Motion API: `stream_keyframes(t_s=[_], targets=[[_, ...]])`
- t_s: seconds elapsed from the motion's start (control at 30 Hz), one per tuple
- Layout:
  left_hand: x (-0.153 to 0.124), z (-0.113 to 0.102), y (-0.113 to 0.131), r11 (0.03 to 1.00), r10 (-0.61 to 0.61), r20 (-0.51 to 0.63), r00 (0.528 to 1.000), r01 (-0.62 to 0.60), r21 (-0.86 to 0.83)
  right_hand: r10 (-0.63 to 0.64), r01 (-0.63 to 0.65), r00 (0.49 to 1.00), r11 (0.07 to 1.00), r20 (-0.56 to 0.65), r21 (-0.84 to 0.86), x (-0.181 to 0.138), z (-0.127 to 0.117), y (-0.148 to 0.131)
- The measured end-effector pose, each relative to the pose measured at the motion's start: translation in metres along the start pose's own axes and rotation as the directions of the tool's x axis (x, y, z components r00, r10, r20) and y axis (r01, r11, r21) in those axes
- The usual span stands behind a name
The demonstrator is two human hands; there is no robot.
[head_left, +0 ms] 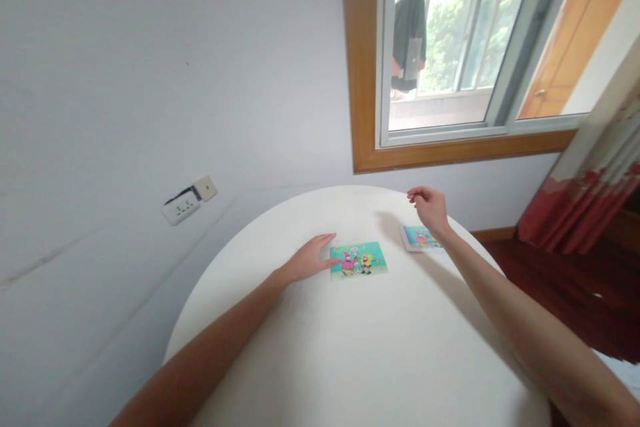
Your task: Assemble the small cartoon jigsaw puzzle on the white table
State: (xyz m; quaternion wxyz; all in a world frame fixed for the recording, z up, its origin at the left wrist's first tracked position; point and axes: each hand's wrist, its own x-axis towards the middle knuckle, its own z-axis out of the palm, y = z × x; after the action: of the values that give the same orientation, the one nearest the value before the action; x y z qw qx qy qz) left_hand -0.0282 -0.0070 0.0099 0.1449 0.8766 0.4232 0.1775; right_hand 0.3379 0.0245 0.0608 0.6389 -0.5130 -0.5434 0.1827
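A small cartoon picture puzzle (361,259) with a teal background lies flat near the middle of the round white table (350,347). My left hand (310,257) rests flat on the table, fingers stretched out and touching the picture's left edge. My right hand (428,208) hovers above the table farther right, fingers loosely curled, pinched towards the left; whether it holds a small piece I cannot make out. Just beneath its wrist lies a second card or box (419,238) with the same cartoon picture, partly hidden by the arm.
A plain wall stands close behind the table with a white socket (181,207) on the left. A wood-framed window (450,80) is above right, a red patterned curtain (585,207) and dark red floor (550,287) to the right.
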Motion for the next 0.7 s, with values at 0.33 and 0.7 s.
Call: stream_keyframes(t_s=[0.33, 0.7], targets=[[-0.012, -0.003, 0.025, 0.995, 0.095, 0.145, 0.985, -0.093, -0.021, -0.140, 0.416, 0.842, 0.785, 0.522, -0.460, -0.050, -0.084, 0.041], [0.002, 0.042, 0.093, 0.957, 0.282, 0.144, 0.948, -0.269, -0.106, 0.002, 0.438, 0.783, 0.708, 0.622, -0.554, -0.052, -0.118, 0.090]])
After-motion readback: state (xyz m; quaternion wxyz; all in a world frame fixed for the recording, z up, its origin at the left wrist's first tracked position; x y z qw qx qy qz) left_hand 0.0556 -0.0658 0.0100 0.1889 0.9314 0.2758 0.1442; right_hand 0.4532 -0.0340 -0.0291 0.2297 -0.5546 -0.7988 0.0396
